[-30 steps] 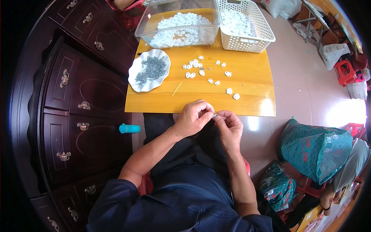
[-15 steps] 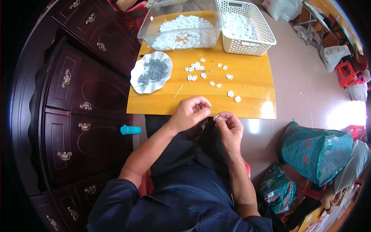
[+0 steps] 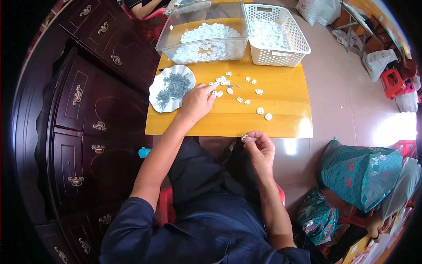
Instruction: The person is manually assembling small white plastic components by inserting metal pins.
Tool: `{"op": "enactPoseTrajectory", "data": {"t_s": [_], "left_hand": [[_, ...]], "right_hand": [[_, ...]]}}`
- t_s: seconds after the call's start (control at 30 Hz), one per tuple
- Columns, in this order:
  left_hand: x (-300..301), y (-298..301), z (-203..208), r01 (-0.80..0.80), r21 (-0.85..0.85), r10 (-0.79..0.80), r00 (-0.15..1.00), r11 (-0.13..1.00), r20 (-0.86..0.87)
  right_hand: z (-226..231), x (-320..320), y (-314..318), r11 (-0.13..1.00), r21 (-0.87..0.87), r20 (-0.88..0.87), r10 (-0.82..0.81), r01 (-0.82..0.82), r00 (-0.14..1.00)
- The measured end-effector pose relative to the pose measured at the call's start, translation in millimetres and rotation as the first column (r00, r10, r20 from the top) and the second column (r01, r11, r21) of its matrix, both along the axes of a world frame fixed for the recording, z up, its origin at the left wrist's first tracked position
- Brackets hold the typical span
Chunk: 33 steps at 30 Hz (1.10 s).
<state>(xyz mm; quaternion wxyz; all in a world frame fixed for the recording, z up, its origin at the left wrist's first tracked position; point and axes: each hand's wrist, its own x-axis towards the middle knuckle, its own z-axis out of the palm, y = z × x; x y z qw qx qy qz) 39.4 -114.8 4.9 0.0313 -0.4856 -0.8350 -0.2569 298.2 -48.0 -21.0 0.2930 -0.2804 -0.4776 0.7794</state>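
Observation:
Over the table, my left hand reaches to the left group of small white plastic pieces, each with two dark holes. Its thumb and index finger are pinched beside the nearest pieces; whatever is between the tips is hidden. My right hand stays just off the table's near edge, thumb and fingers closed on one white plastic piece with a thin metallic bit sticking up from it. Left of my left hand lies a white scalloped dish heaped with small grey screw-like parts.
At the back of the yellow table stand a clear plastic bin and a white perforated basket, both holding many white pieces. Dark drawers line the left. Teal bags lie right. Another person's arm shows far left.
My left hand has moved away from my right hand, forward and left over the table to the white pieces. The thin yellow stick is no longer visible. My right hand keeps its piece.

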Motion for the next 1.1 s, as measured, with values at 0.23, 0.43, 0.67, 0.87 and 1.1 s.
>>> {"op": "enactPoseTrajectory", "data": {"t_s": [0.23, 0.43, 0.67, 0.87, 1.1], "left_hand": [[0.5, 4.4, 1.7, 0.000, -0.055, -0.002, 0.999, 0.999, -0.035], [4.1, 3.9, 0.3, 0.033, -0.105, -0.058, 0.968, 0.994, -0.245], [8.3, 7.0, 4.8, 0.055, -0.110, -0.081, 0.967, 0.992, -0.243], [-2.4, 5.9, -1.4, 0.055, -0.099, -0.075, 0.974, 0.994, -0.212], [22.0, -4.0, 16.0, 0.027, 0.186, -0.097, 0.922, 0.982, 0.374]], "right_hand": [[-0.4, -1.0, -0.7, 1.000, -0.016, -0.017, 0.012, -0.013, 1.000], [2.0, -1.0, -0.7, 1.000, -0.004, 0.007, 0.019, -0.019, 1.000], [-0.6, -0.5, -0.9, 1.000, -0.022, -0.032, 0.014, -0.015, 0.999], [1.2, -2.2, -1.1, 1.000, -0.019, -0.031, 0.015, -0.016, 0.999], [3.4, 0.7, 1.2, 1.000, -0.026, -0.001, -0.003, 0.003, 1.000]]}}
